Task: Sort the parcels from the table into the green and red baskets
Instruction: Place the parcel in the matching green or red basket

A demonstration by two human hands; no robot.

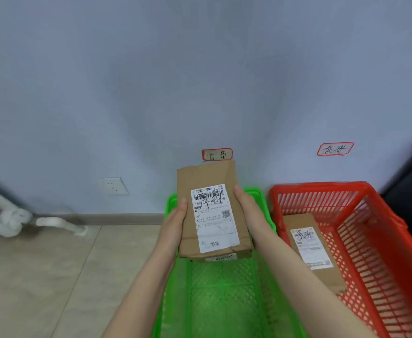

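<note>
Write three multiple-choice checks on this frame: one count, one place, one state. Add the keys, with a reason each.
1. Parcels lying in the red basket: A none; B one; C three.
2. The held parcel is over: A the red basket; B the green basket; C neither basket.
3. The left hand and right hand: A both grip the held parcel's sides; B only the left touches it; C both hang free.

Key:
1 B, a single labelled parcel lies inside it.
2 B, the green basket shows directly below it.
3 A, one hand clasps each long edge.
</note>
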